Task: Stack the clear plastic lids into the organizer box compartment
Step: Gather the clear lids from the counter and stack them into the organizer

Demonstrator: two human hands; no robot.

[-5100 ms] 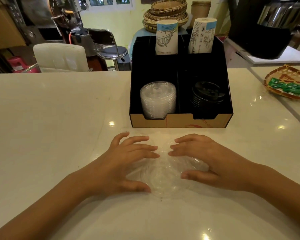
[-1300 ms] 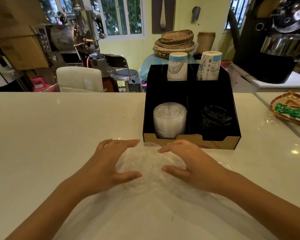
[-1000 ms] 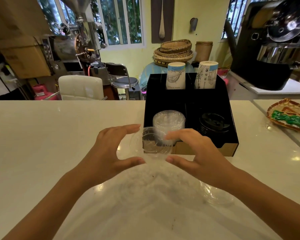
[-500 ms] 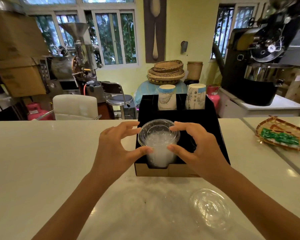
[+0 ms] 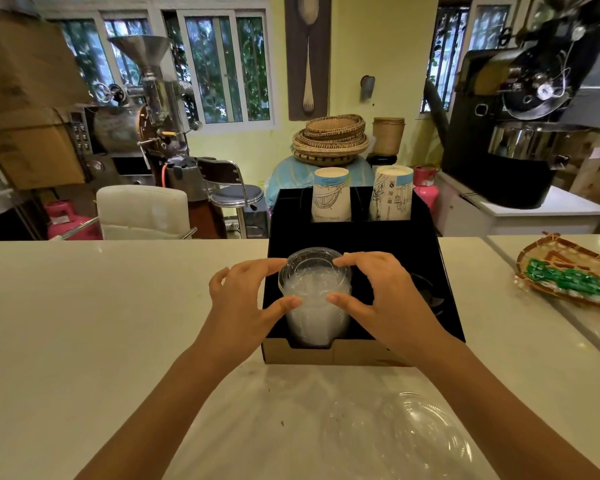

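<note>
A black organizer box (image 5: 357, 237) with a cardboard front stands on the white counter. Its front left compartment holds a tall stack of clear plastic lids (image 5: 315, 306). My left hand (image 5: 243, 299) and my right hand (image 5: 381, 296) grip the top of that stack from either side, thumbs in front and fingers behind. One more clear lid (image 5: 420, 434) lies loose on the counter near my right forearm. Black lids (image 5: 428, 296) sit in the front right compartment, mostly hidden by my right hand.
Two paper cup stacks (image 5: 329, 195) (image 5: 392, 194) stand in the box's rear compartments. A woven tray with green packets (image 5: 568, 271) lies at the right. The counter's far edge (image 5: 118, 241) faces a white chair (image 5: 142, 211) and coffee machines.
Both hands lifted a bunch of clear lids off the counter and carried them forward onto the stack in the box. One lid stayed behind on the counter. The camera tilted up.
</note>
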